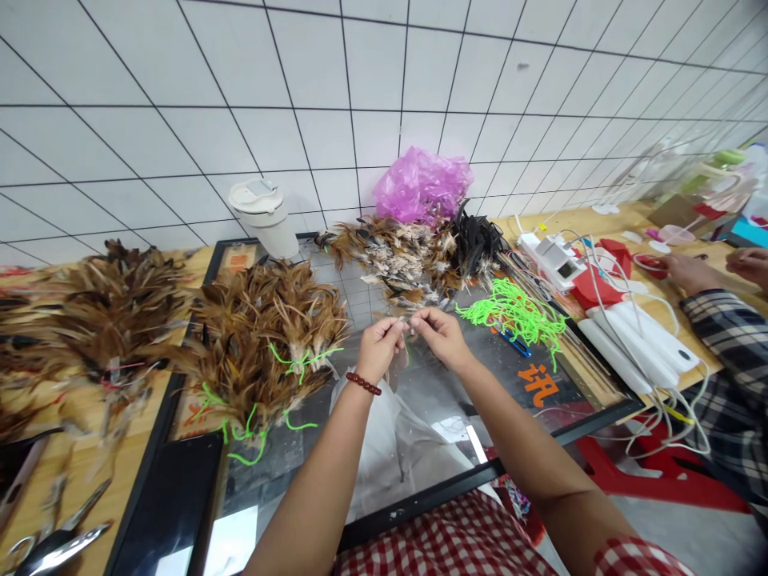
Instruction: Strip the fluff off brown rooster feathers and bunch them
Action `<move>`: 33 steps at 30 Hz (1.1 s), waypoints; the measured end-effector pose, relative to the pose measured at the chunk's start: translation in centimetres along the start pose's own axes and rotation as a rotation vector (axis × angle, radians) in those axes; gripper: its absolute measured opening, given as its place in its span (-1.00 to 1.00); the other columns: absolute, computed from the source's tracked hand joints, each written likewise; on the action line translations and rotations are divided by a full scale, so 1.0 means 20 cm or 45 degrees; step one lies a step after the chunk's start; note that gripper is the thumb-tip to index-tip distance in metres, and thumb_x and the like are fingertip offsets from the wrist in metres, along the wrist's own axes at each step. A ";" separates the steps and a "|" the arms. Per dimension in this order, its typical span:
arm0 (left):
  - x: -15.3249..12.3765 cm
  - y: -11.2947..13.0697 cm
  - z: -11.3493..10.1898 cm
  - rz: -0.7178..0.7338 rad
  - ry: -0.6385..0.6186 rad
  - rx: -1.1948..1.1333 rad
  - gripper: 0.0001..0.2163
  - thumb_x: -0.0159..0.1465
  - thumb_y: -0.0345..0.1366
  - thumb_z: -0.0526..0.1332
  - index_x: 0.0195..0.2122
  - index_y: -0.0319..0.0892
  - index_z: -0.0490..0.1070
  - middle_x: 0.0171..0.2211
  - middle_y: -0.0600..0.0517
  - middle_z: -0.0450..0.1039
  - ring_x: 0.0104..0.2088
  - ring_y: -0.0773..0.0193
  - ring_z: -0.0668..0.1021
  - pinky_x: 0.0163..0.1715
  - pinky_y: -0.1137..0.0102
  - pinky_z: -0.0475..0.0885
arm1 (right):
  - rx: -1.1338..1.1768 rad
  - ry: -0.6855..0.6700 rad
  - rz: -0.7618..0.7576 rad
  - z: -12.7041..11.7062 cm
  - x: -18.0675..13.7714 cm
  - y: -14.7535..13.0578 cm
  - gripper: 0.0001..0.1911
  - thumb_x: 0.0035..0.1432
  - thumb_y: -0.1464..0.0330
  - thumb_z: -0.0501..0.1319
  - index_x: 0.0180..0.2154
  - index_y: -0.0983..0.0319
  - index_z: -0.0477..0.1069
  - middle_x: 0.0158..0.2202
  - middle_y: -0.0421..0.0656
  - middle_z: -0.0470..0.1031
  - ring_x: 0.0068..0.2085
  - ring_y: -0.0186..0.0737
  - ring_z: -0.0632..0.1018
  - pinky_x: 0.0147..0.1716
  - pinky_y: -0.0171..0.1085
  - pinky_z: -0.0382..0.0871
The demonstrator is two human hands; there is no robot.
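Feather tuft [403, 323], one small pale wisp, sits pinched between both hands just above the glass worktop [540, 408]. The left hand [377, 350] and right hand [442, 338] meet tip to tip, and the fingers [393, 326] of each are closed tight on the feather tuft. One bracelet [363, 383] of dark red beads rings the left wrist.

To the left of the fingers lie two heaps of glossy brown feather bundles: the nearer heap [264, 336] is tied with neon green cord, and the farther heap [90, 312] is fluffier. Beyond the fingers is one loose pile of speckled feathers [402, 256], with one crinkled pink plastic bag [423, 184] behind it. Just right of the fingers lies one tangle of green cords [516, 312]. Beyond and to the left stands one white lidded cup [267, 216].
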State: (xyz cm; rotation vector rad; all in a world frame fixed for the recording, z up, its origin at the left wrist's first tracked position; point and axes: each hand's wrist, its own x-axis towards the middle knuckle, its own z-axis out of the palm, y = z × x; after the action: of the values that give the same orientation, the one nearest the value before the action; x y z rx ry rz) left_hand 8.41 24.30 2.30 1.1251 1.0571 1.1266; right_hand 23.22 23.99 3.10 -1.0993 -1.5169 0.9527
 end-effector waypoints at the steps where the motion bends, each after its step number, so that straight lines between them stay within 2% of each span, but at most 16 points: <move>1: 0.00 0.00 0.00 0.001 -0.003 0.017 -0.75 0.14 -0.13 0.22 -0.40 -0.25 0.48 -0.67 0.08 0.37 -0.66 0.44 0.36 -0.63 0.52 0.23 | 0.063 0.004 0.025 0.01 0.00 0.00 -0.75 0.15 0.17 0.19 -0.37 0.24 0.42 -0.43 -0.19 0.45 -0.39 -0.32 0.44 -0.32 -0.30 0.34; 5: 0.00 -0.01 0.00 -0.011 0.001 0.013 -0.74 0.15 -0.12 0.21 -0.38 -0.25 0.49 -0.64 0.05 0.42 -0.67 0.42 0.38 -0.64 0.51 0.26 | 0.229 0.053 0.109 0.02 0.01 0.02 -0.73 0.11 0.14 0.21 -0.30 0.22 0.41 -0.40 -0.16 0.49 -0.36 -0.27 0.50 -0.29 -0.24 0.42; 7: 0.01 -0.01 0.01 0.004 0.034 -0.025 -0.74 0.15 -0.12 0.21 -0.41 -0.25 0.48 -0.54 0.01 0.48 -0.65 0.43 0.40 -0.65 0.51 0.27 | 0.112 0.082 0.053 -0.01 0.02 0.02 -0.74 0.10 0.17 0.22 -0.27 0.22 0.42 -0.36 -0.15 0.49 -0.34 -0.27 0.50 -0.27 -0.24 0.42; 9: 0.01 -0.01 0.01 0.016 0.085 -0.080 -0.74 0.14 -0.12 0.21 -0.42 -0.25 0.46 -0.46 -0.02 0.51 -0.64 0.45 0.40 -0.66 0.51 0.28 | -0.135 0.061 -0.059 -0.07 0.02 -0.01 -0.78 0.09 0.23 0.24 -0.28 0.23 0.45 -0.34 -0.14 0.48 -0.35 -0.29 0.46 -0.29 -0.26 0.39; 11: 0.02 -0.02 0.01 0.011 0.126 -0.133 -0.75 0.13 -0.12 0.23 -0.42 -0.25 0.45 -0.46 -0.01 0.51 -0.65 0.46 0.40 -0.67 0.52 0.27 | -0.340 -0.124 -0.128 -0.15 0.02 -0.04 -0.84 0.08 0.28 0.25 -0.32 0.24 0.48 -0.36 -0.15 0.46 -0.38 -0.31 0.43 -0.32 -0.29 0.36; 14: 0.02 -0.01 0.01 -0.008 0.137 -0.166 -0.74 0.10 -0.11 0.25 -0.42 -0.25 0.44 -0.49 0.00 0.50 -0.65 0.46 0.40 -0.68 0.53 0.27 | -0.417 -0.611 -0.070 -0.27 0.01 -0.10 -0.86 0.09 0.31 0.25 -0.36 0.25 0.50 -0.41 -0.18 0.45 -0.39 -0.33 0.44 -0.33 -0.32 0.34; 15: 0.01 -0.01 0.01 -0.014 0.136 -0.165 -0.73 0.10 -0.11 0.25 -0.42 -0.26 0.44 -0.50 0.00 0.49 -0.66 0.46 0.40 -0.68 0.53 0.27 | -0.411 -0.725 -0.043 -0.29 0.00 -0.11 -0.86 0.09 0.31 0.25 -0.35 0.25 0.51 -0.41 -0.18 0.45 -0.38 -0.33 0.45 -0.33 -0.32 0.34; 18: 0.01 -0.01 0.01 -0.022 0.136 -0.157 -0.72 0.09 -0.10 0.25 -0.42 -0.27 0.44 -0.51 0.00 0.49 -0.65 0.46 0.40 -0.67 0.53 0.27 | -0.423 -0.880 0.000 -0.31 -0.01 -0.13 -0.80 0.00 0.29 0.33 -0.31 0.24 0.52 -0.39 -0.19 0.44 -0.36 -0.33 0.44 -0.32 -0.32 0.33; 21: 0.01 -0.02 0.00 -0.017 0.130 -0.155 -0.71 0.10 -0.09 0.25 -0.41 -0.27 0.44 -0.50 0.00 0.49 -0.65 0.46 0.41 -0.67 0.53 0.28 | -0.499 -0.898 0.040 -0.28 -0.03 -0.12 -0.66 -0.20 0.30 0.45 -0.30 0.24 0.51 -0.40 -0.23 0.43 -0.37 -0.32 0.43 -0.35 -0.34 0.31; 23: 0.01 -0.02 0.00 -0.013 0.119 -0.151 -0.72 0.11 -0.09 0.24 -0.40 -0.27 0.44 -0.49 0.00 0.49 -0.64 0.47 0.40 -0.67 0.54 0.27 | -0.559 -0.893 0.051 -0.26 -0.03 -0.11 -0.68 -0.24 0.34 0.46 -0.34 0.24 0.51 -0.42 -0.24 0.44 -0.38 -0.33 0.43 -0.38 -0.35 0.30; 28: 0.01 -0.02 0.00 -0.018 0.112 -0.135 -0.72 0.12 -0.10 0.23 -0.41 -0.27 0.44 -0.50 0.00 0.49 -0.65 0.47 0.39 -0.67 0.54 0.25 | -0.594 -0.879 -0.021 -0.25 -0.03 -0.08 -0.88 -0.13 0.43 0.39 -0.43 0.23 0.54 -0.46 -0.23 0.45 -0.43 -0.35 0.43 -0.42 -0.37 0.28; 33: 0.01 -0.01 0.01 -0.028 0.103 -0.105 -0.73 0.12 -0.10 0.23 -0.41 -0.27 0.45 -0.50 0.00 0.48 -0.64 0.46 0.39 -0.66 0.53 0.26 | -0.572 -0.857 -0.077 -0.25 -0.03 -0.06 -0.92 -0.09 0.46 0.33 -0.44 0.22 0.54 -0.47 -0.24 0.47 -0.44 -0.36 0.44 -0.42 -0.38 0.28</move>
State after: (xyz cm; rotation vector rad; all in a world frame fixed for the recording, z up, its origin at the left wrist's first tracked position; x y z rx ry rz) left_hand 8.57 24.43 2.01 1.0082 1.0729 1.1959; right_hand 27.95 23.29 5.01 -1.0787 -2.3882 1.0221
